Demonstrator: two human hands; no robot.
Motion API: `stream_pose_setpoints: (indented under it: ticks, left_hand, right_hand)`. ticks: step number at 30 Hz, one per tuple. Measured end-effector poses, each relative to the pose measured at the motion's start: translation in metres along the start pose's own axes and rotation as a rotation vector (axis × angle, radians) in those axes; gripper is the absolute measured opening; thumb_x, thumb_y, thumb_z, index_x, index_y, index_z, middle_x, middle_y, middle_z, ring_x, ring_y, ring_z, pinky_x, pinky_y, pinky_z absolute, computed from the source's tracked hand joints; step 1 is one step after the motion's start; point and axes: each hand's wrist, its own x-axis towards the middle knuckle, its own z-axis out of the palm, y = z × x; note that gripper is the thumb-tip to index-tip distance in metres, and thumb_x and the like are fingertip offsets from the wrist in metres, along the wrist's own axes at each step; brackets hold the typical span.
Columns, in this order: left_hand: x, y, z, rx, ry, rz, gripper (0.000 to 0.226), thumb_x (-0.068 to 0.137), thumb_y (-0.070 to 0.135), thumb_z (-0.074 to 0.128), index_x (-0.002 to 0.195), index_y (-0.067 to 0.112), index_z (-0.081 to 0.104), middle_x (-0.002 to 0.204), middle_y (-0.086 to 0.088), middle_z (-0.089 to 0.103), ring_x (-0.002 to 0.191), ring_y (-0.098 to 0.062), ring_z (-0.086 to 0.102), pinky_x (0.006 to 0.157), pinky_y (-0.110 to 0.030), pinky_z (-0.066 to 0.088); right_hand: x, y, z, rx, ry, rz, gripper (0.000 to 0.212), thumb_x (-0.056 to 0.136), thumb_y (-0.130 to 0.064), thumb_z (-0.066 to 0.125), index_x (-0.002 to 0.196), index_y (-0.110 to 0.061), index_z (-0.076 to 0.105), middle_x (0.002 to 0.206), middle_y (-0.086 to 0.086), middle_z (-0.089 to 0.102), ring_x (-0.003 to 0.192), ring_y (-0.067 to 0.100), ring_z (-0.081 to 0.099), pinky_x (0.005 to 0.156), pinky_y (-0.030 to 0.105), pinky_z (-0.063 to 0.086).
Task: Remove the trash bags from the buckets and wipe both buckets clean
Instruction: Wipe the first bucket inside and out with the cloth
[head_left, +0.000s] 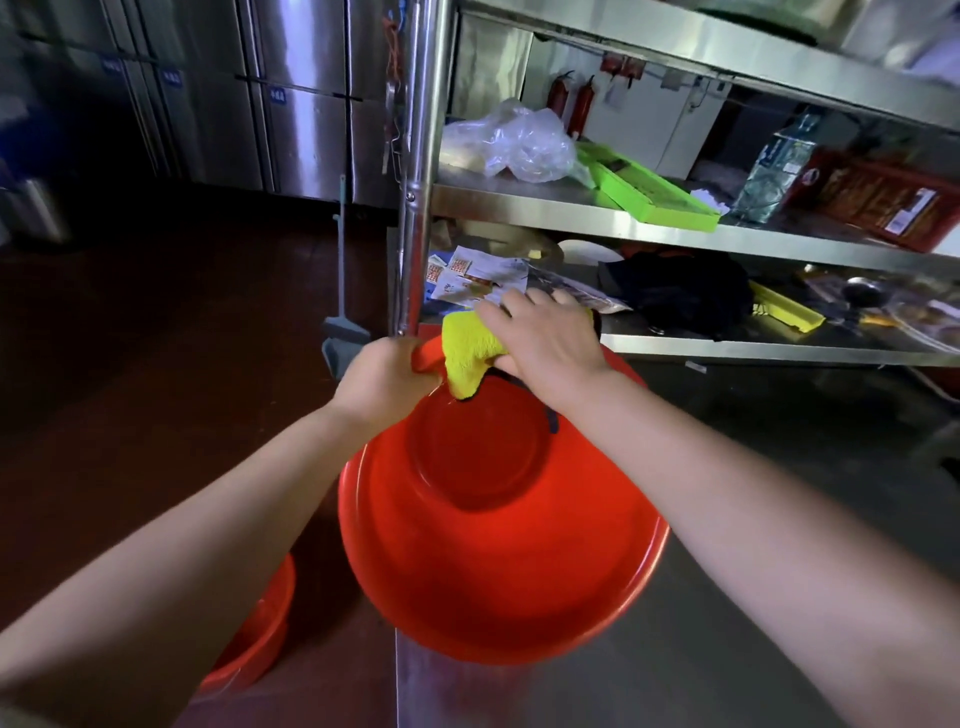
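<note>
Red bucket (498, 545) tilted toward the camera, far rim gripped by curled left hand (387, 382), right hand (545, 338) pressing yellow cloth (467, 351) there, fingers seemingly flat; second bucket (254, 634) lower left.

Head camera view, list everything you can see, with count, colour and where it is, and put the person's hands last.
red bucket: one, held tilted, centre, no bag inside
second red bucket: one, partly seen, lower left
yellow cloth: one, on the far rim of the held bucket
steel shelf rack: one, silver, right
clear plastic bag: one, middle shelf
green tray: one, middle shelf
fire extinguishers: two, red, behind the rack
steel cabinets: silver, back left
dustpan: one, grey, beside the rack post
left hand: grips the bucket rim
right hand: presses the cloth onto the rim
</note>
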Motion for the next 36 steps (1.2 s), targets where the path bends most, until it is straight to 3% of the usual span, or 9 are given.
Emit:
stream_pose_setpoints:
  ticks: [3, 8, 11, 14, 17, 22, 26, 32, 36]
  left_hand:
    - [-0.006, -0.012, 0.001, -0.128, 0.016, -0.064, 0.006, 0.079, 0.021, 0.069, 0.08, 0.019, 0.063, 0.062, 0.0, 0.058, 0.061, -0.022, 0.057, 0.055, -0.028, 0.042]
    - [-0.034, -0.057, -0.008, -0.574, 0.221, -0.387, 0.005, 0.081, 0.015, 0.069, 0.085, 0.018, 0.067, 0.077, -0.013, 0.067, 0.069, -0.029, 0.063, 0.071, -0.044, 0.055]
    - [-0.054, -0.072, -0.01, -0.667, 0.302, -0.501, 0.007, 0.083, 0.021, 0.068, 0.084, 0.026, 0.064, 0.084, -0.009, 0.069, 0.076, -0.029, 0.067, 0.071, -0.043, 0.057]
    - [-0.064, -0.074, -0.005, -0.646, 0.291, -0.495, 0.01, 0.084, 0.021, 0.068, 0.091, 0.025, 0.063, 0.083, -0.004, 0.067, 0.073, -0.022, 0.067, 0.067, -0.034, 0.054]
    - [-0.061, -0.075, -0.011, -0.529, 0.238, -0.469, 0.023, 0.078, 0.018, 0.073, 0.098, 0.019, 0.063, 0.083, -0.005, 0.068, 0.073, -0.023, 0.067, 0.068, -0.036, 0.055]
    - [-0.035, -0.06, -0.02, -0.229, 0.105, -0.26, 0.025, 0.073, 0.026, 0.075, 0.092, 0.021, 0.06, 0.084, -0.001, 0.065, 0.078, -0.02, 0.064, 0.074, -0.036, 0.054]
    - [-0.017, -0.055, -0.021, -0.23, 0.08, -0.18, 0.016, 0.078, 0.025, 0.072, 0.091, 0.021, 0.063, 0.078, 0.001, 0.065, 0.071, -0.017, 0.064, 0.068, -0.03, 0.051]
    - [-0.011, -0.054, -0.018, -0.391, 0.09, -0.231, 0.01, 0.084, 0.024, 0.066, 0.093, 0.021, 0.063, 0.074, 0.004, 0.063, 0.063, -0.009, 0.061, 0.056, -0.022, 0.046]
    - [-0.016, -0.057, -0.022, -0.468, 0.069, -0.25, 0.003, 0.086, 0.025, 0.065, 0.088, 0.025, 0.062, 0.079, -0.003, 0.068, 0.067, -0.016, 0.066, 0.06, -0.027, 0.052]
  right_hand:
    - [-0.005, 0.002, 0.005, 0.015, 0.024, 0.095, 0.056, 0.074, -0.037, 0.073, 0.12, -0.016, 0.05, 0.107, 0.009, 0.059, 0.097, 0.031, 0.057, 0.075, 0.041, 0.04]
    - [-0.036, 0.012, 0.029, 0.136, -0.035, 0.497, 0.05, 0.078, -0.043, 0.068, 0.114, -0.013, 0.047, 0.103, 0.01, 0.056, 0.09, 0.032, 0.059, 0.067, 0.039, 0.043]
    - [-0.058, 0.004, 0.045, 0.243, -0.019, 0.653, 0.049, 0.081, -0.037, 0.069, 0.113, -0.007, 0.047, 0.1, 0.013, 0.057, 0.086, 0.033, 0.06, 0.063, 0.037, 0.042]
    - [-0.057, 0.003, 0.042, 0.247, -0.026, 0.619, 0.048, 0.081, -0.034, 0.069, 0.112, -0.006, 0.045, 0.1, 0.014, 0.058, 0.087, 0.034, 0.059, 0.061, 0.035, 0.036]
    - [-0.05, 0.017, 0.035, 0.235, -0.053, 0.546, 0.047, 0.085, -0.037, 0.065, 0.114, -0.009, 0.043, 0.106, 0.012, 0.058, 0.094, 0.033, 0.058, 0.061, 0.034, 0.033]
    - [-0.037, 0.03, 0.017, 0.203, -0.13, 0.353, 0.049, 0.087, -0.041, 0.061, 0.119, -0.011, 0.04, 0.113, 0.011, 0.056, 0.1, 0.033, 0.058, 0.066, 0.036, 0.039]
    - [-0.035, 0.03, 0.011, 0.179, -0.109, 0.293, 0.049, 0.086, -0.045, 0.06, 0.119, -0.013, 0.042, 0.115, 0.01, 0.057, 0.102, 0.033, 0.058, 0.07, 0.039, 0.044]
    - [-0.047, 0.023, 0.025, 0.167, -0.023, 0.403, 0.059, 0.086, -0.042, 0.059, 0.136, -0.017, 0.038, 0.121, 0.006, 0.054, 0.109, 0.03, 0.052, 0.084, 0.041, 0.043]
    - [-0.055, 0.012, 0.029, 0.092, 0.038, 0.435, 0.065, 0.087, -0.036, 0.06, 0.143, -0.016, 0.033, 0.122, 0.007, 0.053, 0.106, 0.029, 0.052, 0.079, 0.042, 0.046]
